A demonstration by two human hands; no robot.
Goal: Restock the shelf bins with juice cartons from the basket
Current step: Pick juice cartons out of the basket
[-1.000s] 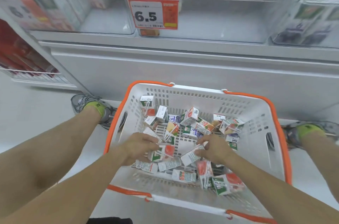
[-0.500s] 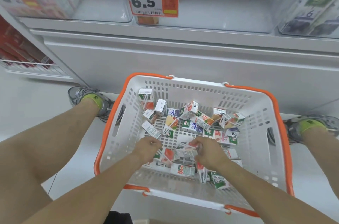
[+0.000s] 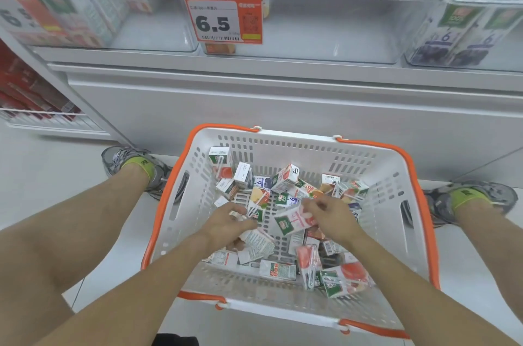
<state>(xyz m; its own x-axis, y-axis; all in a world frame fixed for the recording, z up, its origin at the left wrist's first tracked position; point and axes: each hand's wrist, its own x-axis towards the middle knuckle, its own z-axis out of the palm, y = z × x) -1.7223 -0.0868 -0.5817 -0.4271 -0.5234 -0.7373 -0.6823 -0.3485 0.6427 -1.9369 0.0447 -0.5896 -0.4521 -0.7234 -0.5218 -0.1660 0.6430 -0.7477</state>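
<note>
A white basket [image 3: 376, 175] with an orange rim stands on the floor between my feet, holding several small juice cartons in a loose heap. Both my hands are inside it. My right hand [image 3: 332, 217] grips a white and red carton [image 3: 293, 222], lifted slightly off the heap. My left hand [image 3: 226, 222] holds another carton [image 3: 256, 241] whose printed side faces up; its fingers also touch a carton with a straw [image 3: 257, 205]. Above, clear shelf bins [image 3: 325, 28] stand in a row; the middle one holds few cartons at its back left.
An orange price tag reading 6.5 [image 3: 223, 18] hangs on the middle bin. The left bin [image 3: 85, 14] and right bin [image 3: 464, 31] hold larger cartons. My shoes [image 3: 133, 161] flank the basket. A wire rack of red packs [image 3: 34, 102] sits at the far left.
The camera has tilted up a little, showing more of the bins. My right hand has lifted a white and red carton out of the heap; my left hand has closed around another.
</note>
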